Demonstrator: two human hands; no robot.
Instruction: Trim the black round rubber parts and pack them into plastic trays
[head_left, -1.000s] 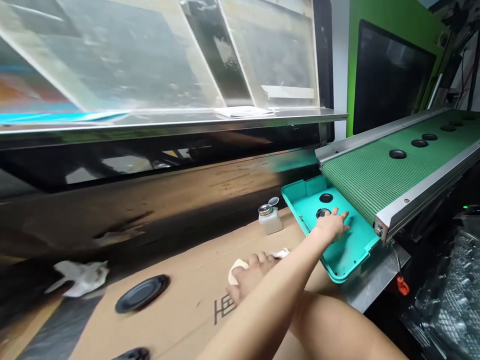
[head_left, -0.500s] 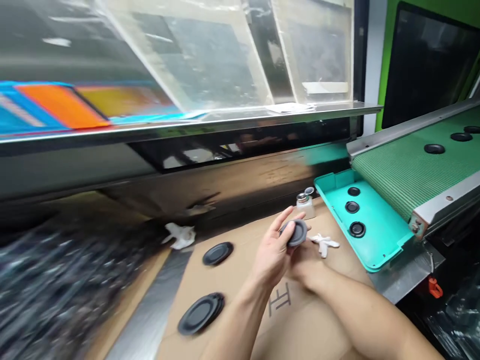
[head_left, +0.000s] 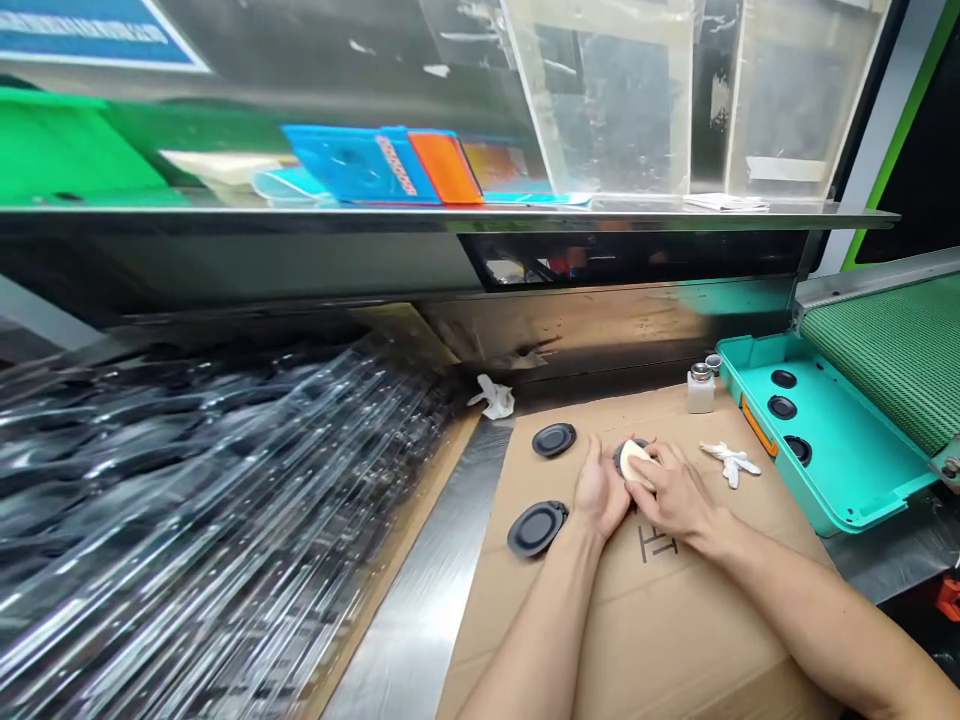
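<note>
Above the cardboard sheet (head_left: 585, 620), my left hand (head_left: 600, 492) is turned palm up and closed around the edge of a dark round plastic cap (head_left: 619, 458). My right hand (head_left: 679, 490) grips a cream-coloured pad (head_left: 637, 462) and presses it onto the face of that cap. The pad and fingers cover most of the cap. To the left of my hands lie another dark round cap (head_left: 553, 440) and, nearer me, a few larger-looking stacked ones (head_left: 536, 530). A white glove or cloth (head_left: 731, 463) lies right of my right hand.
A small bottle (head_left: 700, 390) with a metal top stands at the back. At right, a teal tray (head_left: 862, 480) holds several dark caps beside a green conveyor belt (head_left: 892, 340). Clear plastic trays (head_left: 247, 500) are stacked left. A metal shelf (head_left: 637, 215) crosses above.
The view has swung left. My right hand, blurred behind my left before, now holds the cream pad against the cap. My left hand has rolled palm up, still holding the cap.
</note>
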